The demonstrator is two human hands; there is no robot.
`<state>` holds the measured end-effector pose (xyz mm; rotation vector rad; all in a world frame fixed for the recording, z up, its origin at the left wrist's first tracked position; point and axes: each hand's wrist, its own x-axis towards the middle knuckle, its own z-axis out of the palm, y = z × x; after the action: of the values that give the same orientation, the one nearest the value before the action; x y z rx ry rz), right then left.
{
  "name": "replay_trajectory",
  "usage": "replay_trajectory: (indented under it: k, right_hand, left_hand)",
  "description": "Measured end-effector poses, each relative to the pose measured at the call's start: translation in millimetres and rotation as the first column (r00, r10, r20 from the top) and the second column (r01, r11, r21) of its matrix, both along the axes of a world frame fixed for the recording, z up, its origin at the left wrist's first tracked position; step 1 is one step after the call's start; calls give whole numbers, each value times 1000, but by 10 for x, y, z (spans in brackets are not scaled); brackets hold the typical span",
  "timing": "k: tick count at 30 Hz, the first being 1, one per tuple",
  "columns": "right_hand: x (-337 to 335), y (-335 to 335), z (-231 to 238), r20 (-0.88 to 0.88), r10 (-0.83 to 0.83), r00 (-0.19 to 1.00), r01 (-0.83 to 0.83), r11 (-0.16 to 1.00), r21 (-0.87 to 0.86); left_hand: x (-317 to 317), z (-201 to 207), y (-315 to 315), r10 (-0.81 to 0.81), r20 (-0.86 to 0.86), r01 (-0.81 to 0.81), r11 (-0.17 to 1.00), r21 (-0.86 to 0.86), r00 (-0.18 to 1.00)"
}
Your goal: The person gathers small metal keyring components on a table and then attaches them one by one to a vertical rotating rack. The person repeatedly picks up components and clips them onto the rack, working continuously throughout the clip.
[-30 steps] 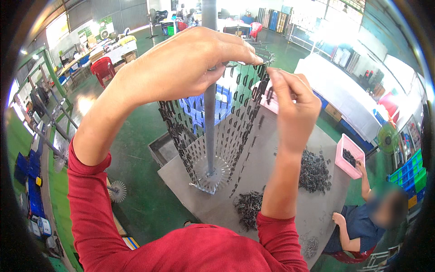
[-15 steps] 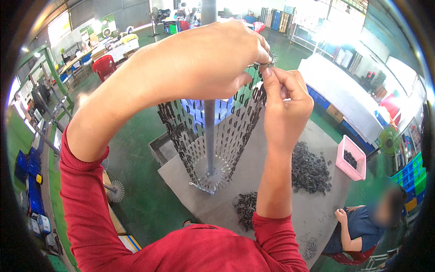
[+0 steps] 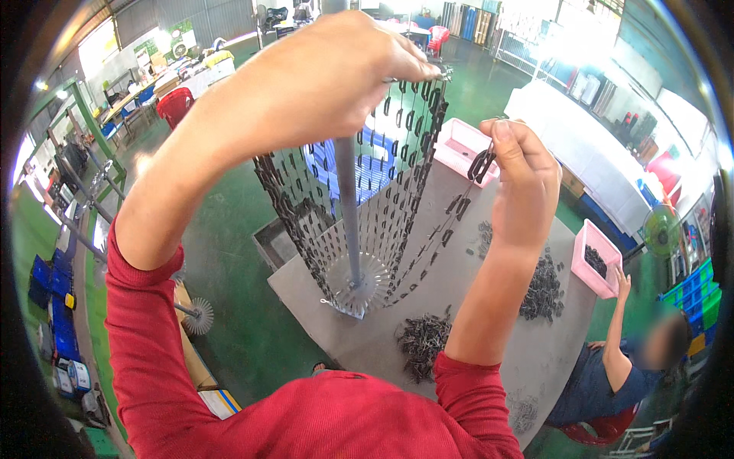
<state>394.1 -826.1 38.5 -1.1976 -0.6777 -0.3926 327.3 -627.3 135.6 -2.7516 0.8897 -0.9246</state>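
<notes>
A tall rack with a grey centre pole point(image 3: 349, 206) stands before me, ringed by wire strands carrying small black clip-like parts point(image 3: 423, 145). The strands run down to a slotted metal disc point(image 3: 359, 284) at its base. My left hand point(image 3: 359, 65) reaches over the top, its fingers bent at the metal ends on the rack's upper right edge; the top's remainder is hidden behind this hand and forearm. Out to the right, my right hand point(image 3: 524, 164) pinches the upper end of one strand point(image 3: 461, 205), which slants away from the others toward the base.
Loose black parts lie in piles point(image 3: 424, 348) on the grey table point(image 3: 367, 340). Pink baskets point(image 3: 599, 260) stand at its right and far sides. A seated person point(image 3: 612, 375) at right touches one basket. Beyond the rack is a blue plastic stool point(image 3: 363, 172).
My right hand has moved right, away from my left hand, drawing one strand outward. My left hand stays at the rack's top. The seated person's hand has reached up to the pink basket.
</notes>
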Motion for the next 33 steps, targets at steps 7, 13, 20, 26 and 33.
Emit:
replay_trajectory:
  k: [7,13,20,26,33]
  right_hand:
    - [23,158,-52,74,-195,978,200,977,-70]
    - [-32,420,-2,225,-378,898,401,914,-67]
    - [-74,467,5,241,-419,876,441,896,-47]
    - [134,387,-35,129,-119,984,115,993,40]
    - [231,-122,-85,-12,29,1000,-28,999,21]
  left_hand:
    - [2,-39,94,-158,41,160,986,-47,987]
    - [-33,12,5,-95,-105,83,990,-114,990]
    - [-51,85,-160,-29,-7,30,997,74,1000]
    - [-179,258,-301,17,-232,-11,1000,26,972]
    - [31,104,39,63,-198,-91,987,-136,978]
